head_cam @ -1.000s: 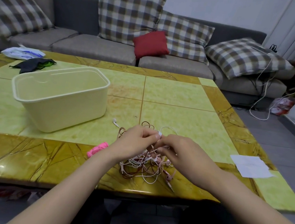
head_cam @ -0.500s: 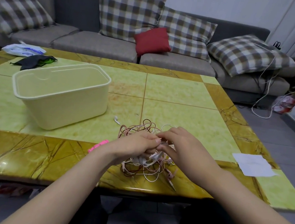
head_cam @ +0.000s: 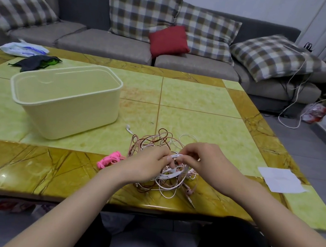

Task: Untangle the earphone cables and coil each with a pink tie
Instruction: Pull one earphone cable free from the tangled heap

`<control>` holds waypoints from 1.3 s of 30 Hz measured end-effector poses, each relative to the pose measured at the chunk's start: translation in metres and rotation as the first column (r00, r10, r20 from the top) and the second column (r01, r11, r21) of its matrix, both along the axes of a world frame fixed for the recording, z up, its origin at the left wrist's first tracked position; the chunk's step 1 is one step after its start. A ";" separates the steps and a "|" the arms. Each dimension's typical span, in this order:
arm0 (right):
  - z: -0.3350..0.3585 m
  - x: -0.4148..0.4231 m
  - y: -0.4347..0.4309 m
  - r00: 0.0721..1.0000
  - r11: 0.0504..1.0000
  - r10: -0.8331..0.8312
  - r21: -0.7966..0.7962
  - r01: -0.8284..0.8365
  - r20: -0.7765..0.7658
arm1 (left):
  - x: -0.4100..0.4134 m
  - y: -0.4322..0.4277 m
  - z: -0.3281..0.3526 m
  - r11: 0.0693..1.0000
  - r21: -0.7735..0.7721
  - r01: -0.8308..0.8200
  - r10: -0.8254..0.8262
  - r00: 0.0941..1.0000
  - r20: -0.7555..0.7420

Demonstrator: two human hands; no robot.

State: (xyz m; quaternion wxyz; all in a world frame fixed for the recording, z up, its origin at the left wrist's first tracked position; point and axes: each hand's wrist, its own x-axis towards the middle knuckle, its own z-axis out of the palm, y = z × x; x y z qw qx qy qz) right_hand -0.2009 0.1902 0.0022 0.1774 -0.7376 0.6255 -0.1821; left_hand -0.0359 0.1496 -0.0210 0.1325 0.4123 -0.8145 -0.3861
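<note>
**While both hands pinch one white strand, the knot lies beneath**

As the head view shows it, the left hand (head_cam: 147, 162) and right hand (head_cam: 209, 159) meet fingertip to fingertip, each pinching the same short white strand (head_cam: 176, 156), which runs left to right between them. The tangle of earphone cables (head_cam: 163, 183) rests near the front edge of the table (head_cam: 49, 171), directly under the grip and spilling slightly toward the person. Both hands are equally close to it. The pink ties (head_cam: 110, 159) lie just left of the left wrist, so that hand would probably reach them first.
</note>
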 end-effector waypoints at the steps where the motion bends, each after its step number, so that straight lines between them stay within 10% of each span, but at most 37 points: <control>1: 0.000 0.001 0.000 1.000 1.000 -0.004 -0.011 0.004 0.016 | 0.001 0.000 -0.001 1.000 0.011 -0.019 0.020 0.999 -0.028; 7: 0.000 0.018 -0.002 0.968 0.998 -0.048 -0.017 0.054 0.247 | 0.011 -0.008 -0.002 0.972 0.174 -0.160 0.216 0.902 -0.374; 12: -0.012 0.043 -0.005 0.902 0.931 -0.163 -0.240 0.274 0.399 | 0.035 -0.025 0.004 0.896 0.293 -0.332 0.443 0.642 -0.626; 17: -0.042 0.083 -0.003 0.968 0.955 0.213 -0.240 -0.177 0.134 | 0.055 -0.041 -0.002 0.795 0.347 -0.498 0.578 0.446 -0.683; 29: -0.077 0.123 -0.066 0.996 0.997 0.073 -0.003 -0.073 -0.052 | 0.098 -0.062 -0.034 0.696 -0.088 -0.713 0.714 0.700 -0.020; 39: -0.084 0.122 -0.068 0.993 0.994 0.090 0.071 -0.085 -0.074 | 0.091 -0.051 -0.049 0.792 -0.058 -0.608 0.590 0.738 0.327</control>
